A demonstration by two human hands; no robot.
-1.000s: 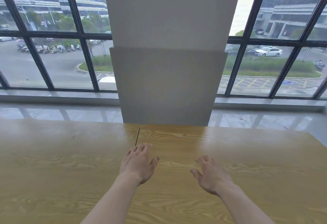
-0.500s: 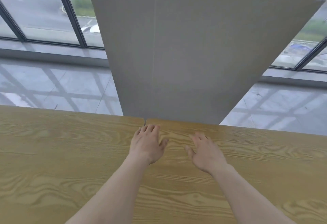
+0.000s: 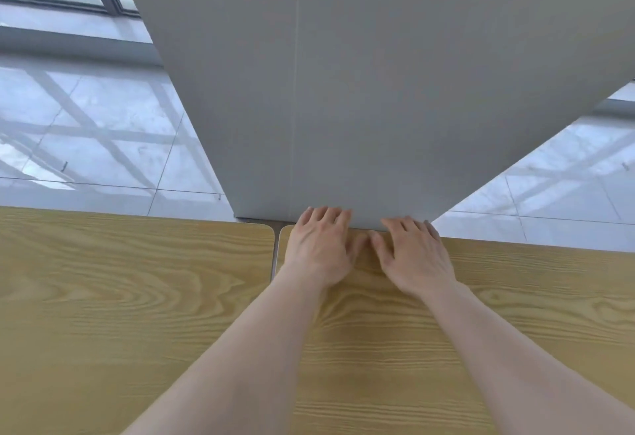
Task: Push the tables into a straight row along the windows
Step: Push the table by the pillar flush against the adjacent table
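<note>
Two light wooden tables stand side by side, with a narrow gap between them. The left table (image 3: 130,297) fills the left half of the view and the right table (image 3: 536,297) the right half. My left hand (image 3: 318,249) and my right hand (image 3: 414,256) rest close together on the right table's far edge, near its left corner. The fingers of both reach over that edge, against the grey pillar (image 3: 378,91). The fingertips are partly hidden behind the edge.
The wide grey pillar stands right behind the right table's far edge. Glossy tiled floor (image 3: 103,132) lies beyond the tables on both sides of it. A window frame and sill (image 3: 62,5) run along the top left.
Both hands slid forward across the right table to its far edge and came closer together. My head tilted down and moved nearer to the pillar, so most of the windows left the view.
</note>
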